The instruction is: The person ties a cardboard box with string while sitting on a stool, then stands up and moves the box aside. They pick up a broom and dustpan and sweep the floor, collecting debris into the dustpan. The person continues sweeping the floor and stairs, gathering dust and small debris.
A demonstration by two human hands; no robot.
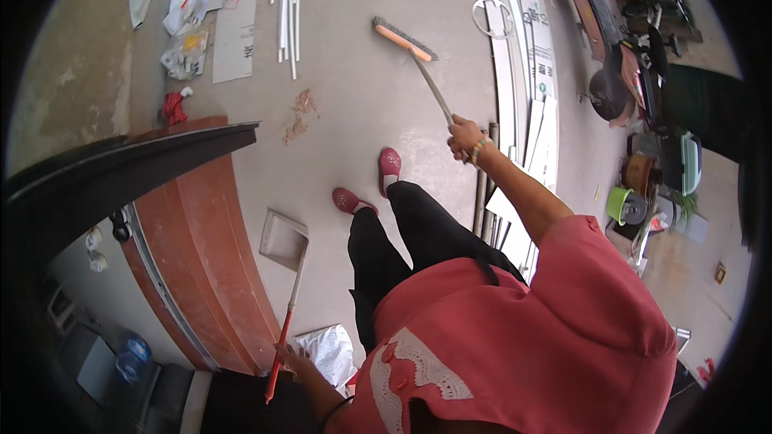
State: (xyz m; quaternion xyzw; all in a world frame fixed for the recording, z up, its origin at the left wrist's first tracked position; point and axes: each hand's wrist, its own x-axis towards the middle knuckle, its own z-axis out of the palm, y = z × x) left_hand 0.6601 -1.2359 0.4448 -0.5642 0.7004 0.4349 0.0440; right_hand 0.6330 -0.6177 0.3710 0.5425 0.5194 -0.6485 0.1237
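On the grey floor (342,72), a broom (433,87) stretches ahead and a dustpan (283,239) sits to the left

Out in front of the person, the broom slants forward and to the left from the right hand (466,138), its orange head (404,41) and dark bristles apparently down on the floor. That hand is closed firmly around the pale pole, with no other thing in its grasp. The left hand (293,360), low at the person's side, has its fingers curled around the red grip of the dustpan's handle (291,302). The pale pan is at the far end of that handle, near the reddish-brown panels (205,249); whether it rests on the floor or hangs just above it cannot be told from this angle.

Both tools look light. The broom's pole should be stiff and perhaps slippery, being smooth and slim, so a full wrap of the fingers suits it better than a pinch; with the head so far out, it will likely feel front-heavy. The bristles should bend easily and make a poor place to hold. The pan looks like thin, rigid plastic, hardly fragile, and best held by the red grip, where a turn of the wrist would tilt it.

The light-brown scraps (303,102) lie loose between broom head and pan, touching neither; they look dry and very light, easily scattered.
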